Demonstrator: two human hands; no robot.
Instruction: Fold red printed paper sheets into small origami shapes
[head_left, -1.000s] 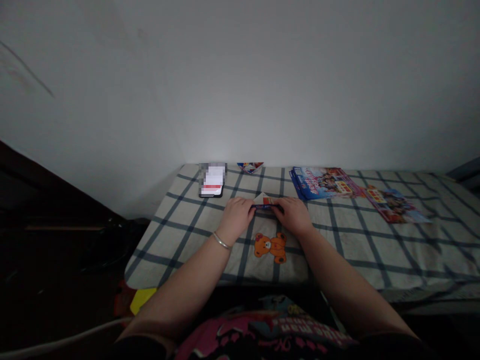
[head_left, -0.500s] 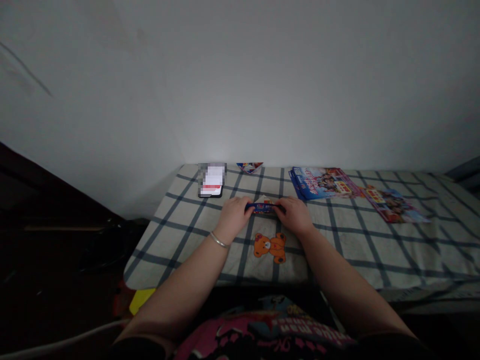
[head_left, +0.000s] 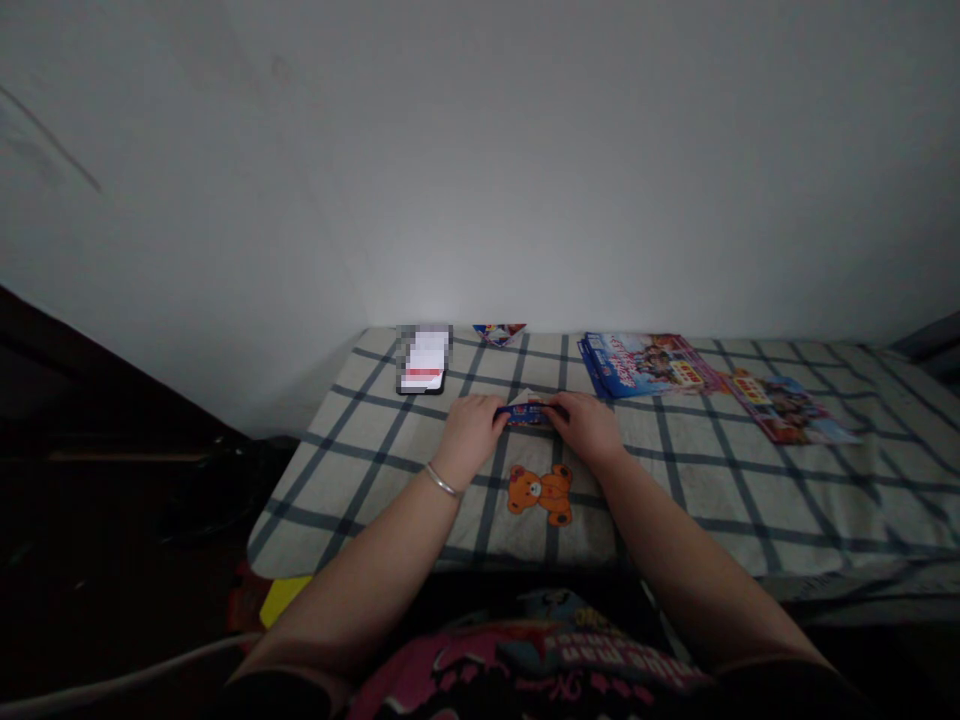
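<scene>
A small folded piece of printed paper (head_left: 525, 412), blue along its near edge and pale at its peaked top, is held just above the checked cloth. My left hand (head_left: 472, 433), with a silver bangle at the wrist, pinches its left end. The right end sits between the thumb and fingers of my right hand (head_left: 587, 428). Both hands hide the paper's ends. Below it, an orange bear picture (head_left: 540, 494) shows on the cloth. Beyond, near the wall, lies a folded paper triangle (head_left: 499, 333).
A phone (head_left: 424, 360) with a lit, blurred screen lies at the back left. To the right is a stack of printed flyers (head_left: 645, 364), with another flyer (head_left: 795, 408) beside it. The checked tablecloth (head_left: 360, 480) reaches the white wall (head_left: 480, 160).
The folded paper has tilted slightly, showing more of its blue near face. Both hands keep their grip in almost the same place.
</scene>
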